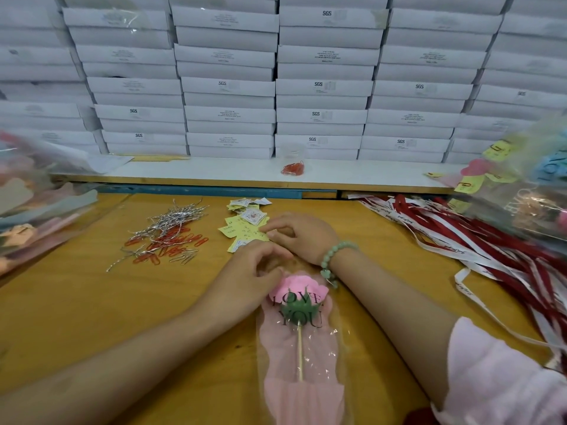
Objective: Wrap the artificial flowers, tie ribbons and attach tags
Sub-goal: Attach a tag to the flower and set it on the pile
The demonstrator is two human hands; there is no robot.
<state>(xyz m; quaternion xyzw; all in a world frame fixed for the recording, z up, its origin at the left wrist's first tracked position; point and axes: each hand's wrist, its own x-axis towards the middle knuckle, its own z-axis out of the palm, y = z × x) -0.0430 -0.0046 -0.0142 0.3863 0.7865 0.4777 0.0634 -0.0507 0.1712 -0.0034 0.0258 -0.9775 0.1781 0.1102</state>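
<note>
flower: pink artificial rose (299, 289) on a thin wooden stick, lying on the yellow wooden table (76, 317), head pointing away from the person
wrap: looks done; the rose sits inside a clear cellophane sleeve (303, 363) printed LOVE YOU, with a pink paper liner
left hand (256, 266): fingers curled at the sleeve's top edge beside the rose head; grip hidden, cannot tell
right hand (302, 233): fingertips bent onto the pile of yellow paper tags (242, 233), seems to pinch one
ribbon: none on the sleeve; red and white ribbons (460, 228) lie well apart, on the right
fasteners: silver twist ties (171, 219) and red paper clips (165, 243) on the left, untouched
left to do: tag, ribbon
stage: likely the tag step, roughly mid-task
</note>
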